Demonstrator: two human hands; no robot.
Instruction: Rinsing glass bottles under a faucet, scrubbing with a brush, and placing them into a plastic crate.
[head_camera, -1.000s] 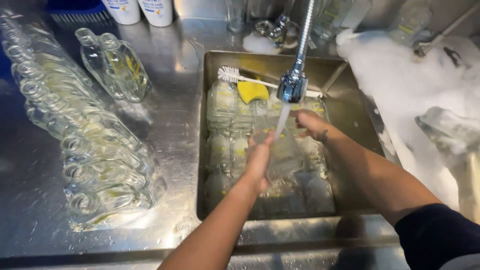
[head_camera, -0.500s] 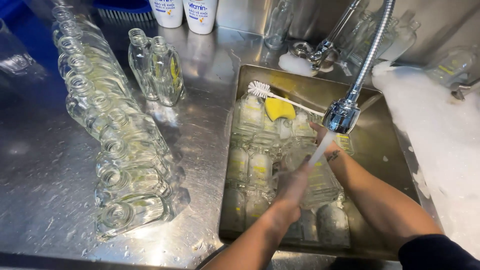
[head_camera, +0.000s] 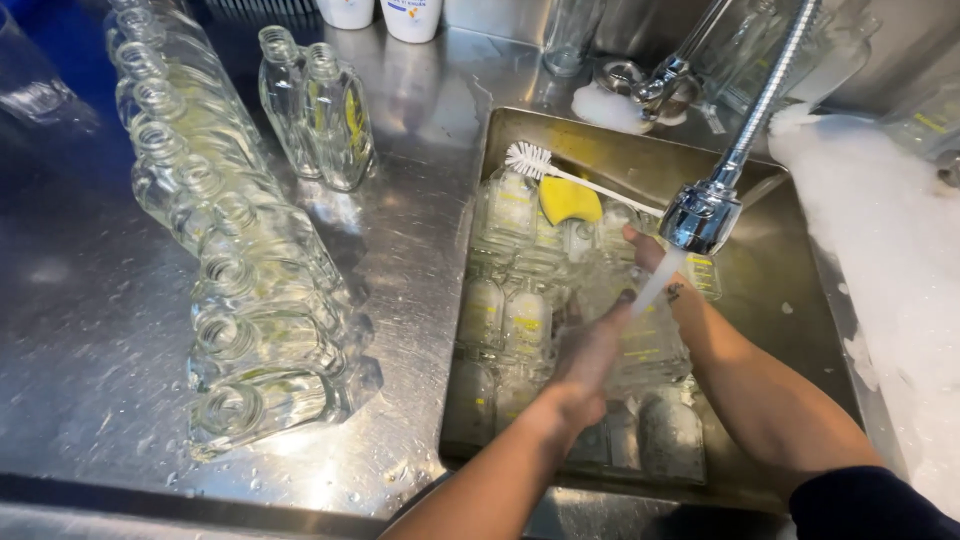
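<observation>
While under water, bottle between both grips (blurred).

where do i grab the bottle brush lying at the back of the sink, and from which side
Probably grip the brush by its thin white handle, about mid-length, coming down from above. It lies nearly flat across the back of the sink, bristle head at the left end, handle running right toward the faucet head. The yellow sponge sits against it on the near side, so pinch just right of the sponge, where the handle is bare.

- A single view is given, taken from a head-worn camera.
- The sink and bench are looked down on steeply, at close range above the hands.
</observation>
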